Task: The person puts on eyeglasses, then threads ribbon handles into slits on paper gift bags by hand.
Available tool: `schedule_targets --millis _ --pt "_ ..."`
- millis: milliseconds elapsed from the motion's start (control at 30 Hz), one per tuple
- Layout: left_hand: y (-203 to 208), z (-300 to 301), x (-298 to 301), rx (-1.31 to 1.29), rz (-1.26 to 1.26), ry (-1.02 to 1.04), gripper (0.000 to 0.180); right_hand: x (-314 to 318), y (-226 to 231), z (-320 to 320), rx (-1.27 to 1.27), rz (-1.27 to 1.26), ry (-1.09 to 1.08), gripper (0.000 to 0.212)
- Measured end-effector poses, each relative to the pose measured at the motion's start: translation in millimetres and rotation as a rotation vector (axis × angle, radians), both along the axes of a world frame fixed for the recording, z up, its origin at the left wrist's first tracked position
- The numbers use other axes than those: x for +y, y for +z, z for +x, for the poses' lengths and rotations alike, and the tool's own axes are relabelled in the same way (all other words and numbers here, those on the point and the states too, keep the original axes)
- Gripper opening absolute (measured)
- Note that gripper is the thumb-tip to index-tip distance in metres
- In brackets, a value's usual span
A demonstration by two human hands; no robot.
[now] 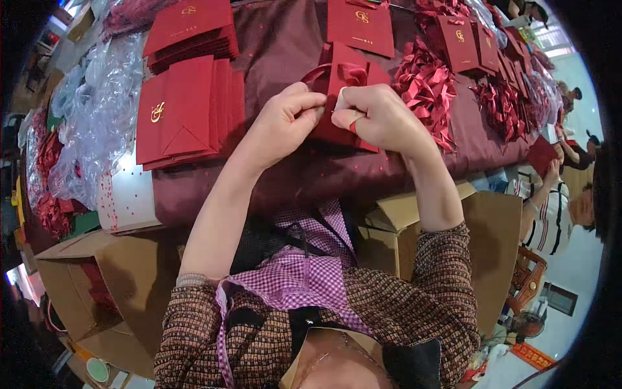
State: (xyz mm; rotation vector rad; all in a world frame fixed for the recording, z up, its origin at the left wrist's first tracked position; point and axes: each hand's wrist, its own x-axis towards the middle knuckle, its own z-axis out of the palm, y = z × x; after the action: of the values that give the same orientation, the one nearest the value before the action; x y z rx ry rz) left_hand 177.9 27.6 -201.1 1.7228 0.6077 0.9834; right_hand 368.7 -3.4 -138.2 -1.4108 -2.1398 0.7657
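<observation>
A small red paper bag (pixel 345 58) lies in front of me on the dark red cloth, with a shiny red ribbon (pixel 352 74) looped at it. Over the bag's left side, my left hand (pixel 290 120) is closed in a pinch; whatever its fingertips hold is hidden. My right hand (pixel 379 115) is closed at the bag's front, gripping it, and covers much of its lower part. A white cover shows on one right fingertip, and a red band crosses another finger. The two hands are close together but apart.
Flat red bags (pixel 178 107) are stacked to the left, with another stack (pixel 191 29) beyond. Red ribbons (pixel 424 84) lie heaped at right. Clear plastic wrap (pixel 97 110) covers the far left. Open cardboard boxes (pixel 103 272) stand below the table edge. A co-worker's hand (pixel 551 174) holds a red bag.
</observation>
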Motion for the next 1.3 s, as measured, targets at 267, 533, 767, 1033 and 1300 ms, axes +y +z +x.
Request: schedule_targets --millis 267,533,767,1033,1300 --pt "6 1 -2 0.110 0.165 0.000 0.008 0 38 6 0.049 0.243 0.039 0.025" --pt "6 2 -2 0.039 -0.164 -0.100 0.013 5 26 9 -0.207 0.477 0.297 0.009" --pt "0 3 0 -0.189 -0.646 -0.047 0.015 -10 35 16 -0.156 0.327 0.423 0.009" --pt "1 -2 12 -0.446 -0.876 0.169 0.014 -34 45 41 -0.126 0.395 0.190 0.009" --pt "-3 7 -5 -0.182 -0.461 -0.217 0.032 -19 10 36 0.037 0.466 -0.104 0.006"
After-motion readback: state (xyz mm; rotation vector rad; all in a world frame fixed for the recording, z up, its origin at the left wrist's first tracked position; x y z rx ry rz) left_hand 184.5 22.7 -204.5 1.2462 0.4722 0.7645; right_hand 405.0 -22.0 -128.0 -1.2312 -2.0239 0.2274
